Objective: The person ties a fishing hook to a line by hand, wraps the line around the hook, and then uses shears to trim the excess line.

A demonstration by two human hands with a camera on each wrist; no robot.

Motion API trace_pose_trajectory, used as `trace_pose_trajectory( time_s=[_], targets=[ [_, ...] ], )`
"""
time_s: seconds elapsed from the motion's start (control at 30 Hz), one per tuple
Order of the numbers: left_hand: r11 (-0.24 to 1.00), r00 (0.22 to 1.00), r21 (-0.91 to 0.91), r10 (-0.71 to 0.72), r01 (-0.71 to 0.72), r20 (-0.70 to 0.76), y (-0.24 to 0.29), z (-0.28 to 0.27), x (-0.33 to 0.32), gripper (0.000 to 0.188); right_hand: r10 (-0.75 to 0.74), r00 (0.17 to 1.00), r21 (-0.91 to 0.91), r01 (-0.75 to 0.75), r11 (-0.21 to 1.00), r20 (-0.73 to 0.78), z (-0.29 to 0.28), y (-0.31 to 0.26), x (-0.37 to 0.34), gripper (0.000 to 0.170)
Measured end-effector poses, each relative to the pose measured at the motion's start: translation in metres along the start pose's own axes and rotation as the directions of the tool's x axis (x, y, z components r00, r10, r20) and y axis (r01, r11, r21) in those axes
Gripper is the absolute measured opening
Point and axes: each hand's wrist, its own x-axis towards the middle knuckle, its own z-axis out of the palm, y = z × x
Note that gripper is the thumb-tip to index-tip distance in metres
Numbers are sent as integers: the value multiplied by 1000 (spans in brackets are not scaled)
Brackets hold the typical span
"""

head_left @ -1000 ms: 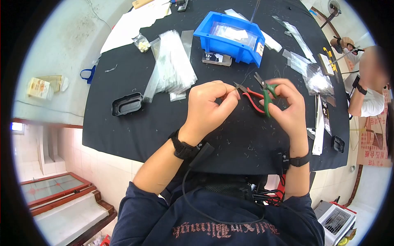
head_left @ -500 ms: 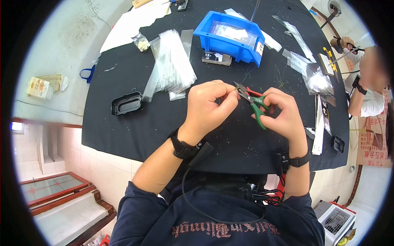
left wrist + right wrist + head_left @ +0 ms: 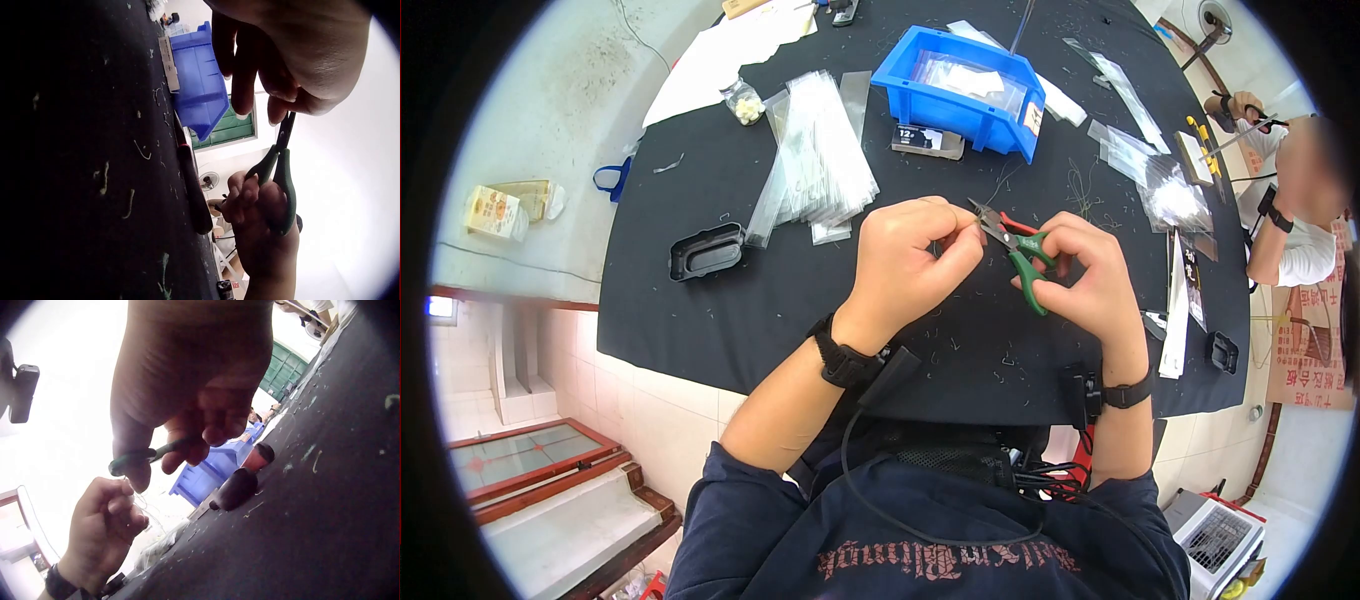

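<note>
My right hand (image 3: 1095,275) holds green-handled scissors (image 3: 1025,276), its thumb and fingers in the handle loops. Their blades (image 3: 285,132) point left and reach right up to the fingertips of my left hand (image 3: 910,258). Thumb and forefinger of that left hand pinch a thin line (image 3: 142,501), loose strands of which show beside the fingers in the right wrist view. Whatever else is between those fingertips is hidden. Behind the scissors lie red-handled pliers (image 3: 1010,219) on the black cloth, partly covered by the blades in the head view.
A blue bin (image 3: 950,112) of clear packets stands ahead, a small box (image 3: 928,143) before it. Clear sleeves (image 3: 825,150) and a black tray (image 3: 706,252) lie left. Loose line (image 3: 1082,190) and cut scraps dot the cloth. Another person (image 3: 1285,215) sits at the right.
The scissors, earlier raised and pointing away, have swung down and left to the left fingertips, then stayed there. The left hand has barely moved.
</note>
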Motion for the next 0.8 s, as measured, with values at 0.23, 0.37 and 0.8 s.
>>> trace_pose_trajectory(
  time_s=[0.23, 0.37, 0.8],
  targets=[
    [999, 999, 31, -13, 12, 50, 2, -2, 0, 9, 7, 1000, 0, -7, 1000, -1, 0, 0, 0, 24],
    [999, 998, 34, -4, 2, 55, 1, -2, 0, 8, 1, 1000, -19, -1, 1000, 4, -1, -2, 1, 23],
    [998, 997, 68, 5, -10, 72, 1, -2, 0, 7, 3, 1000, -17, -3, 1000, 4, -1, 3, -1, 25]
  ],
)
